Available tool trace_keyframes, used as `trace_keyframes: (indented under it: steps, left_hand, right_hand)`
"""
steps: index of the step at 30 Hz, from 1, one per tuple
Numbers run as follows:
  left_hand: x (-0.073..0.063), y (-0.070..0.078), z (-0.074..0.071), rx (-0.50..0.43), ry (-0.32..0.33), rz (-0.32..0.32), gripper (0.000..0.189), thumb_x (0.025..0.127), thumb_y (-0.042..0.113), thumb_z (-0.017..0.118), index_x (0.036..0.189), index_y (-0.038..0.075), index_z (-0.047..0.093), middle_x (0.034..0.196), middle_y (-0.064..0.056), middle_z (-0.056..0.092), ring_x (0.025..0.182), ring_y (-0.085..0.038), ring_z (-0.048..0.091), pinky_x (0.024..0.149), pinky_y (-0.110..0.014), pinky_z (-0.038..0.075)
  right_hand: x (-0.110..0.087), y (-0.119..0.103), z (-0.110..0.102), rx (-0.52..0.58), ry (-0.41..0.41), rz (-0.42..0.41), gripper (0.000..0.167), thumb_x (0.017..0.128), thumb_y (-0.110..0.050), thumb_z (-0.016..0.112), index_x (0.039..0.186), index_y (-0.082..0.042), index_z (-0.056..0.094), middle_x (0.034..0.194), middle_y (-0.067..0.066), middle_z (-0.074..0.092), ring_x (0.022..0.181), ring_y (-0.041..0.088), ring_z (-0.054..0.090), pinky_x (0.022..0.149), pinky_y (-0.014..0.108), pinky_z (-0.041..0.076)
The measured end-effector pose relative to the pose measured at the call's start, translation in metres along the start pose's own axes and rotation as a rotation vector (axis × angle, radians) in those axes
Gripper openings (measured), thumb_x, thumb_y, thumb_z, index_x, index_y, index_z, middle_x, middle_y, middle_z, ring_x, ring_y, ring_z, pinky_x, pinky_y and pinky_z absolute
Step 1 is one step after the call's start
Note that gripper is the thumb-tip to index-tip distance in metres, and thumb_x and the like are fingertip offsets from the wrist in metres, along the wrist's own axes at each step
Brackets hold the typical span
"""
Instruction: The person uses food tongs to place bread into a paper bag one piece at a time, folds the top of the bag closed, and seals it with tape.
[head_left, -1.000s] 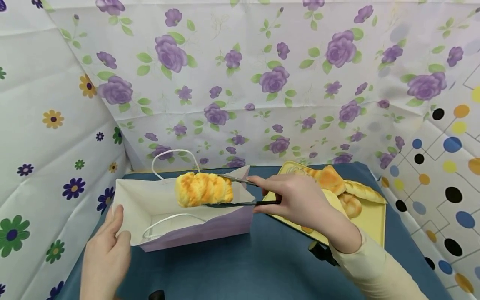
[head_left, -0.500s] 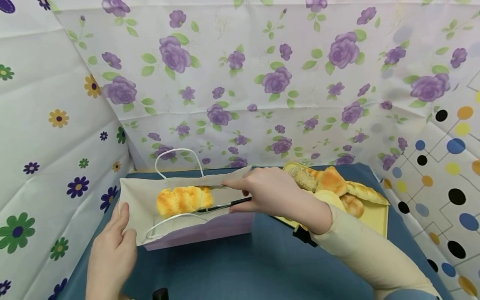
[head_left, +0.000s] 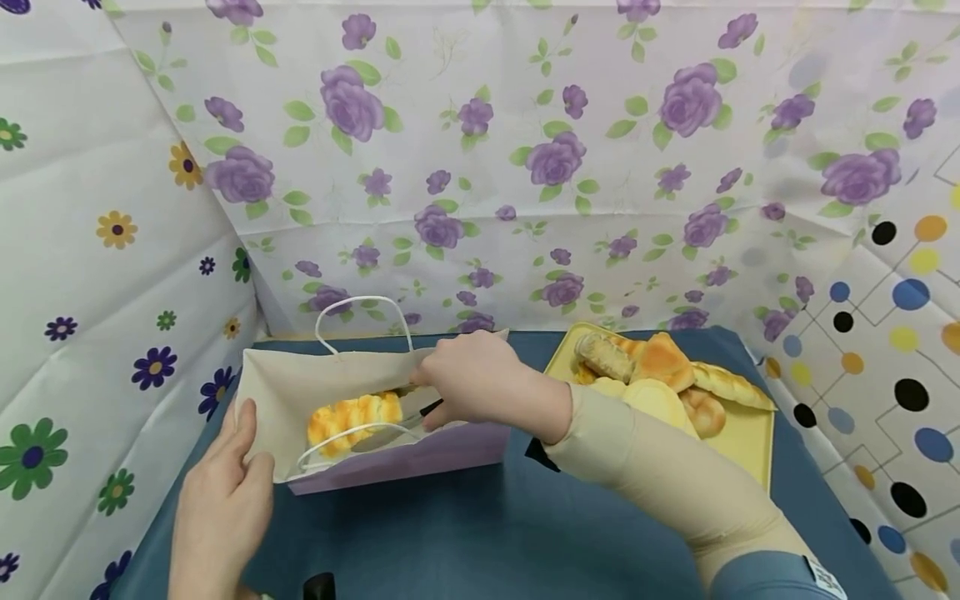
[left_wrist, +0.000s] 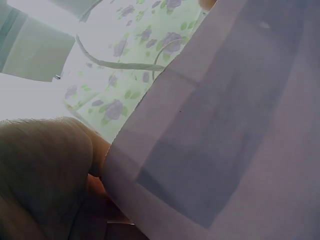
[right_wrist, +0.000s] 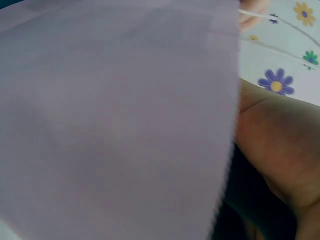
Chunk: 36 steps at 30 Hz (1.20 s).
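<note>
A lilac paper bag (head_left: 442,454) with a white inside and white cord handles stands with its mouth facing up. At its left end my left hand (head_left: 225,500) pinches the rim; in the left wrist view that hand (left_wrist: 45,175) lies against the bag's edge. My right hand (head_left: 480,379) is over the bag's right part, gripping dark-handled tongs (head_left: 431,408). Between the tongs' ends is a golden braided bread loaf (head_left: 360,412), down inside the bag, partly behind the front handle. The bag's side (right_wrist: 120,120) fills most of the right wrist view, hiding the tongs.
A yellow tray (head_left: 753,454) with several breads (head_left: 663,362) stands to the right, partly behind my right forearm. Blue cloth (head_left: 420,533) covers the table. Patterned sheets enclose the back and both sides. A small black object (head_left: 320,586) shows at the bottom edge.
My right hand has moved left and down with the tongs, taking the loaf from above the bag's mouth to inside it. My left hand stays at the bag's rim.
</note>
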<state>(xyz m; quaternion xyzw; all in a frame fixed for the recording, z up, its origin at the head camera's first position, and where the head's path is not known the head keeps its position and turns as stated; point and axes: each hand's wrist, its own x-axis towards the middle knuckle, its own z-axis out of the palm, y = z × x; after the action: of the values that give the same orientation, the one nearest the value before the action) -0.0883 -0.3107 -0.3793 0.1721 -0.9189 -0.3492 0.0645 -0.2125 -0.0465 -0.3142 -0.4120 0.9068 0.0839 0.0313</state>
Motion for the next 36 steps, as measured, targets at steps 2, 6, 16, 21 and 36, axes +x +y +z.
trace_keyframes:
  steps: [2,6,16,21,36]
  left_hand:
    - [-0.001,0.0,-0.001,-0.006,0.006,0.007,0.063,0.108,0.017,0.035,0.169,0.016,0.02,0.177,0.0,0.009,0.159,-0.046,0.022,0.116,-0.071,0.035]
    - [-0.002,0.0,-0.002,-0.02,0.018,0.014,0.062,0.108,0.017,0.036,0.169,0.014,0.023,0.176,0.0,0.012,0.158,-0.045,0.025,0.114,-0.07,0.038]
    - [0.0,0.001,-0.001,-0.037,0.027,0.033,0.06,0.109,0.018,0.037,0.168,0.01,0.025,0.176,0.0,0.014,0.158,-0.044,0.026,0.119,-0.071,0.03]
    - [-0.001,0.002,-0.001,-0.043,0.024,0.02,0.061,0.109,0.016,0.037,0.168,0.012,0.023,0.176,0.001,0.013,0.159,-0.043,0.024,0.12,-0.071,0.029]
    - [-0.003,0.002,0.0,-0.063,0.059,0.039,0.061,0.108,0.012,0.035,0.168,0.015,0.026,0.174,0.002,0.019,0.16,-0.036,0.024,0.106,-0.059,0.046]
  right_hand:
    - [0.005,-0.004,0.002,-0.015,-0.01,0.0,0.047,0.084,-0.065,0.084,0.122,-0.038,0.081,0.091,-0.012,0.073,0.065,0.008,0.06,0.047,0.028,0.044]
    - [0.009,-0.01,0.005,0.004,-0.061,0.003,0.047,0.083,-0.061,0.087,0.124,-0.039,0.081,0.103,-0.012,0.075,0.07,0.008,0.062,0.05,0.027,0.047]
    - [0.008,-0.018,0.013,-0.006,-0.111,-0.008,0.035,0.083,-0.056,0.089,0.114,-0.039,0.084,0.096,-0.013,0.075,0.081,0.012,0.067,0.06,0.044,0.063]
    - [0.009,-0.026,0.02,-0.146,-0.041,0.024,0.029,0.083,-0.06,0.088,0.096,-0.035,0.083,0.082,-0.011,0.072,0.07,0.009,0.065,0.053,0.029,0.056]
    - [0.014,-0.031,0.033,-0.261,0.006,-0.018,0.035,0.078,-0.065,0.088,0.083,-0.032,0.077,0.065,-0.012,0.06,0.052,0.007,0.046,0.046,0.025,0.036]
